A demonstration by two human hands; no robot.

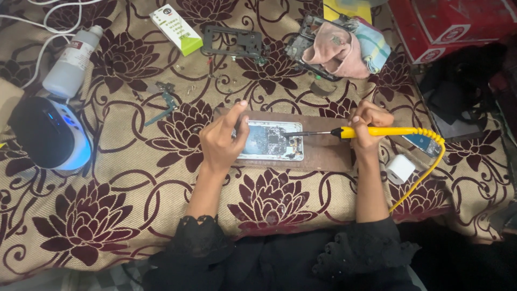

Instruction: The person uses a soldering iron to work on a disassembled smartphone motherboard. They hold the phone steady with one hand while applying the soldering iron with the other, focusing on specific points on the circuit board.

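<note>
Soldering iron [377, 131] glossy yellow plastic, metal tip; opened phone [271, 141] bare metal; tablecloth [134, 183] woven cloth, matt

Bare cloth [134, 178] lies open left of the phone [269, 141].
</note>
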